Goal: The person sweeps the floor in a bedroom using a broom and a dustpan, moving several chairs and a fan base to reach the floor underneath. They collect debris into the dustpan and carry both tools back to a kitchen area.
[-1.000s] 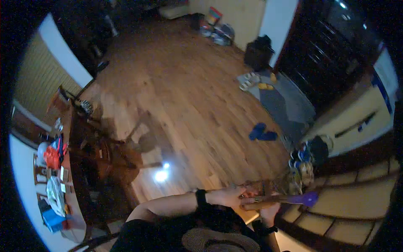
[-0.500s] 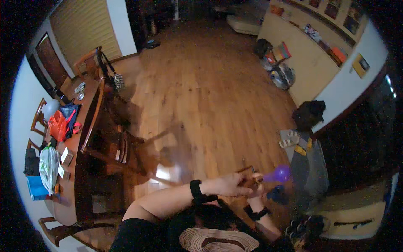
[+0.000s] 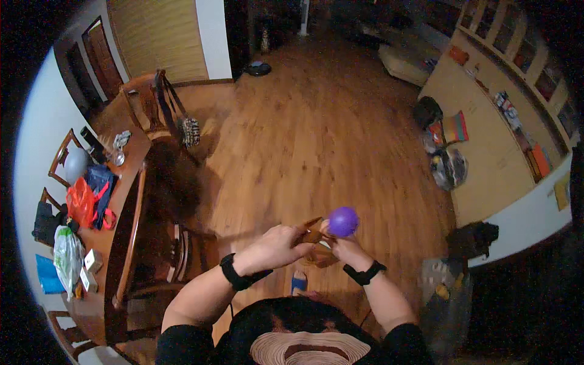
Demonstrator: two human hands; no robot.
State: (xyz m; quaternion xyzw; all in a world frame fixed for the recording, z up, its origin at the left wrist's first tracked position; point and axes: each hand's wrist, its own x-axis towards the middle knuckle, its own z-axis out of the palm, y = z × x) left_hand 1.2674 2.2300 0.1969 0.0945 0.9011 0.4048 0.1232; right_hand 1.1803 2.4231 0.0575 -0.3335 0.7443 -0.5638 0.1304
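Floor (image 3: 316, 121), two hands (image 3: 277, 246) (image 3: 348, 248), one purple ball (image 3: 344, 221)

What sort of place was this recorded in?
Probably a home, perhaps its dining area: there is a table with chairs around it, and a blue slipper on the floor.

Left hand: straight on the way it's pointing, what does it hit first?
The left hand would first meet the brown item close against it, then probably the right hand or the purple ball beyond. Depth is unclear from one view, so that order is tentative.
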